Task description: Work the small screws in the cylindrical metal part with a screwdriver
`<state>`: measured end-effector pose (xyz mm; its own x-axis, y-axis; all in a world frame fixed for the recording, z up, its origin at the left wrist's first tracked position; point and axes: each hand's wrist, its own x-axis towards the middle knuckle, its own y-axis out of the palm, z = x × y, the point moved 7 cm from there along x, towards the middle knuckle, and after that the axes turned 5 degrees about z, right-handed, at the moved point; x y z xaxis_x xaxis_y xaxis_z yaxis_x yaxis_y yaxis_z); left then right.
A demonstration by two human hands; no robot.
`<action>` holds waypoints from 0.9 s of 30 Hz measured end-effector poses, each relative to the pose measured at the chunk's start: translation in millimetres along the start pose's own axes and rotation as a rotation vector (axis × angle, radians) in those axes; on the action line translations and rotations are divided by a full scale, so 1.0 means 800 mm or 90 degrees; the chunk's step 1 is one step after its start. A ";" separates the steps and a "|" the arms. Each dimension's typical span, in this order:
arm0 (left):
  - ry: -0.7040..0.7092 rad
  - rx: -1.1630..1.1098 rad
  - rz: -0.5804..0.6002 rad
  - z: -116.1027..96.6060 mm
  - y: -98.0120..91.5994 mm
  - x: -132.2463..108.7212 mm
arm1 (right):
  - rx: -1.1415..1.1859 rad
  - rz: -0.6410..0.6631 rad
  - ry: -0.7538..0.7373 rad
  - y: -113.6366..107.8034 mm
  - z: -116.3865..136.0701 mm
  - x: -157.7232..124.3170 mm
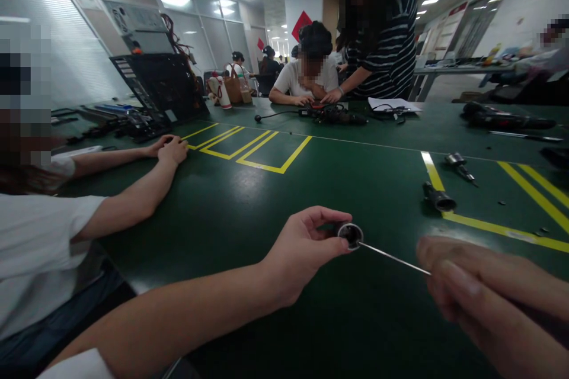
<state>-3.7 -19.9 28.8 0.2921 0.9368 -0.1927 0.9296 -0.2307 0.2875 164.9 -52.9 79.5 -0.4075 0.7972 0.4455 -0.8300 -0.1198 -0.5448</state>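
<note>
My left hand (306, 243) pinches a small hollow round part (351, 236) with a dark inside and a bright metal rim, its opening turned toward me. A thin, screwdriver-like metal shaft (395, 258) runs from my right hand (475, 290) to the lower right edge of that rim, and its tip seems to touch there. The fingers of my right hand are closed round the shaft's other end, hiding any handle. Beyond my right hand, a dark cylindrical part (440, 198) and a metal piece with a narrow stem (460, 167) lie on the green table (338, 183).
Yellow tape (489, 227) marks boxes on the table, with small dark bits nearby. A black tool (507, 116) lies at the back right. On the left are a co-worker's hands (171, 149) and a black computer case (164, 86). Two people work across the table.
</note>
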 end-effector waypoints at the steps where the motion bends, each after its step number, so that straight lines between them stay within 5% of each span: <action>1: 0.006 -0.003 0.004 0.000 0.001 -0.001 | -0.021 0.014 -0.033 0.005 0.009 -0.001; 11: 0.019 -0.008 0.011 0.004 0.006 -0.002 | -0.155 0.049 -0.291 0.035 0.047 0.004; 27: 0.046 0.017 -0.020 0.007 0.003 0.003 | -0.234 0.076 -0.323 0.049 0.052 -0.001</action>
<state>0.7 -19.6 23.9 0.2473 0.9598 -0.1330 0.9439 -0.2076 0.2569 116.9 -83.0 87.0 -0.6932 0.4003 0.5994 -0.6203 0.0921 -0.7789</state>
